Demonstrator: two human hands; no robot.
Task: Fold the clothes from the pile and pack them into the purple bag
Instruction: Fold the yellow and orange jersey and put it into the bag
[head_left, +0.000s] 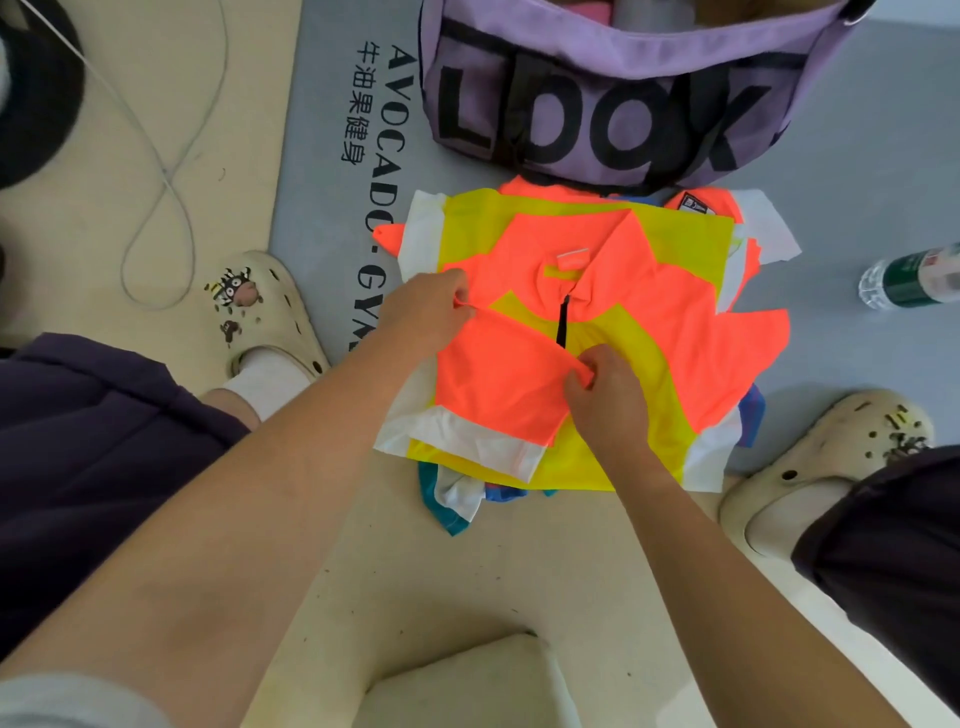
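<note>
An orange, yellow and white shirt (649, 306) lies spread on top of the clothes pile (457, 499) on the floor, collar toward the purple bag (623, 88). Its left sleeve (498, 384) is folded across the chest. My left hand (426, 312) pinches the sleeve's upper edge near the shoulder. My right hand (608, 400) pinches the same sleeve's edge near the middle of the shirt. The purple bag stands open just beyond the pile, black letters on its side, with something pink inside.
A grey gym mat (322, 156) with printed lettering lies under the bag and pile. A water bottle (909, 278) lies at the right. My feet in cream clogs (270, 312) (831, 467) flank the pile. A white cable (166, 171) loops at the left.
</note>
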